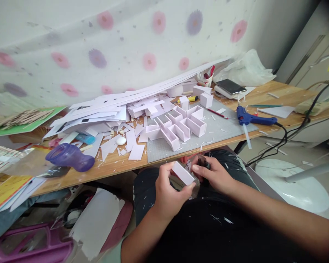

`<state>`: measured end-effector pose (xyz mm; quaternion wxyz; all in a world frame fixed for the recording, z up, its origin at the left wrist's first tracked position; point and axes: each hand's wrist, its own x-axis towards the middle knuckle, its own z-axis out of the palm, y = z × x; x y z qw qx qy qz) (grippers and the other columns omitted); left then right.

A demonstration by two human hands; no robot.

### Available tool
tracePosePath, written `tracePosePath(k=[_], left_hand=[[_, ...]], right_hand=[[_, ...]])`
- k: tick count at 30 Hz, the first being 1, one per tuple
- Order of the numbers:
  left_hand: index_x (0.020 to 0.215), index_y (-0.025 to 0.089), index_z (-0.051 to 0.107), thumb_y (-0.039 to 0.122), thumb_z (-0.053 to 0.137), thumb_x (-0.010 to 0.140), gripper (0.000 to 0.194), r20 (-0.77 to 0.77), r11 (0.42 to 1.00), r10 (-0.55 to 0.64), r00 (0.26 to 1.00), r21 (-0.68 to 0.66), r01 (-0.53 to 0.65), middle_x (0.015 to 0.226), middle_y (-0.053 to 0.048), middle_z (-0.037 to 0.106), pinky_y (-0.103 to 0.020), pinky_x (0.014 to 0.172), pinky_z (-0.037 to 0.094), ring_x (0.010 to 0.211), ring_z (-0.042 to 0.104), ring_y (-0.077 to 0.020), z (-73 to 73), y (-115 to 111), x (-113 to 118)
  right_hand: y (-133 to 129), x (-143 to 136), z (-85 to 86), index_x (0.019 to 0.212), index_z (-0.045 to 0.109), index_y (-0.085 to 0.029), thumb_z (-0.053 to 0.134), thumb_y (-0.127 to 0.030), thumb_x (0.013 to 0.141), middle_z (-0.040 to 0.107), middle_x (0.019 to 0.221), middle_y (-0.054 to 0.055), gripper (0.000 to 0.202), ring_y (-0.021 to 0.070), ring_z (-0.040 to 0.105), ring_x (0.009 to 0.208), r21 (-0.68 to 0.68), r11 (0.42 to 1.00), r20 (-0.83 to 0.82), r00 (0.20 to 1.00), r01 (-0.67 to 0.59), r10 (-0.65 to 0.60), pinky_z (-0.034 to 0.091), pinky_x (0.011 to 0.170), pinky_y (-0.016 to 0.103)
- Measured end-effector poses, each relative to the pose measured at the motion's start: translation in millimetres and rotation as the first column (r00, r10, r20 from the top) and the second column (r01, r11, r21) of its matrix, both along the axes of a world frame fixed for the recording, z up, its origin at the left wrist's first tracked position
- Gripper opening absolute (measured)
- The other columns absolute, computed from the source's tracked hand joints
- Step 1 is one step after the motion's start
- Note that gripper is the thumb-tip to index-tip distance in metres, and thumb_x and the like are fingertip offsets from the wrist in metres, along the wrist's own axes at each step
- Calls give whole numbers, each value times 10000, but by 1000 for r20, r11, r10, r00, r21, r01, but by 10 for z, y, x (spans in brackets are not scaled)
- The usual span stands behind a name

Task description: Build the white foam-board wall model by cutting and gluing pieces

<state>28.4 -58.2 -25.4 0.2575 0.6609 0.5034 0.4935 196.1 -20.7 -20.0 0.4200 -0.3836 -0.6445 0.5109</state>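
Note:
Over the lap, my left hand [170, 191] grips a small white foam-board block [183, 173] by its two ends, thumb on one and fingers on the other. Just to its right, my right hand [212, 173] is closed around a dark tool [203, 163], whose shape is partly hidden by the fingers. The two hands are close together. On the grey cutting mat [216, 135] beyond them stands a cluster of joined, open-topped white boxes [178, 128]. Two small white blocks sit behind it, near a yellow cutter [192, 99].
A blue glue gun [253, 117] lies at the mat's right, its cable trailing off the table. White scraps and stacked sheets [98, 113] cover the left side, with a purple bottle [71, 157] near the edge. A cup [205, 78] stands at the back.

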Motion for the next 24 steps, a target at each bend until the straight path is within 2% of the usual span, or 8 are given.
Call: tracePosePath(k=[3,6,8,10,13,16,20,24], left_hand=[[1132,214,477,233,753,641,564,-80,991,116,990,76,-110,949,-45,626,-311,738,496,812,617,-189,-57,32,-18],[1147,206,493,254,766,646,573,-29,996,73,997,55,-71,980,-59,631,-326,778,495,857,621,-202,-53,36,-54],[1165,205,500,328,744,698,541,154,998,-46,987,-40,53,1015,-71,631,-332,806,498,902,622,-208,-23,38,-72],[1132,190,529,429,629,806,416,415,959,-149,897,-160,233,988,-77,648,-331,777,511,863,639,-199,13,47,-78],[986,143,577,538,478,874,422,681,811,-181,709,-304,499,845,-91,688,-342,716,524,736,668,-198,62,65,-64],[919,141,577,551,588,802,427,776,711,-174,606,-327,623,817,-96,708,-358,750,522,760,684,-218,104,73,-39],[955,166,586,460,744,696,422,778,770,-185,601,-266,581,893,-57,688,-314,810,497,813,657,-175,136,63,-10],[1072,193,563,377,786,664,500,656,895,-170,735,-209,393,1025,-57,636,-316,889,468,953,615,-184,117,50,7]], right_hand=[[-31,-23,71,704,549,-175,642,-541,762,488,610,-30,383,112,439,563,-46,995,-83,993,-87,83,372,543,245],[-27,-34,102,683,538,-172,682,-530,734,481,604,-33,389,107,426,565,-87,991,-65,993,-99,94,360,549,243],[-7,-9,100,712,547,-170,658,-511,765,491,614,-30,361,106,427,561,-97,991,-56,995,-91,86,360,542,242],[18,41,95,743,568,-167,630,-458,805,518,642,-18,303,117,456,593,-34,995,-1,996,-92,92,380,573,251],[55,121,105,781,596,-165,601,-363,840,586,721,16,207,148,526,683,109,984,119,985,-142,129,424,659,276],[84,153,131,814,615,-163,589,-313,850,637,782,46,157,167,577,729,180,969,177,974,-170,138,457,694,293],[92,129,125,905,642,-166,585,-287,860,689,873,73,142,184,628,809,293,953,171,985,-80,31,478,760,307],[47,119,69,939,635,-180,551,-236,862,703,897,70,127,183,638,815,365,931,244,964,5,-101,479,756,302]])
